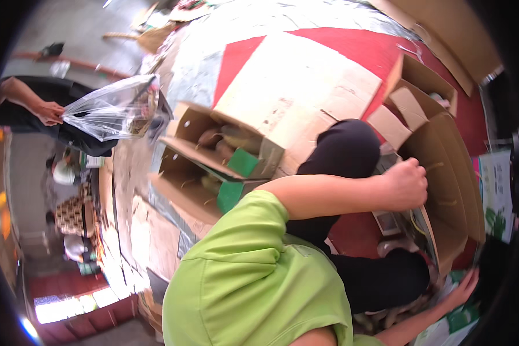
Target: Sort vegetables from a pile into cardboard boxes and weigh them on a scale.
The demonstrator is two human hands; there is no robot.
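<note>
My left hand (406,184) is closed on the near edge of an open cardboard box (444,173), fingers curled over its wall. That box is tilted on its side by my knees, and its inside looks bare brown. At the lower right, my right hand (462,288) has its fingers stretched out beside the box's lower corner, close to a green-and-white package (458,320). Whether it touches the box or the package I cannot tell. Two open boxes (176,193) stand at the left, with brownish roundish items (210,138) and green cards (242,163) inside.
Flattened cardboard (294,81) lies on a red mat (328,40). Another open box (427,81) stands beyond mine. A printed white carton (496,193) is at the right. At the left, another person's hand (49,112) holds a clear plastic bag (115,109). A broom (150,39) lies behind.
</note>
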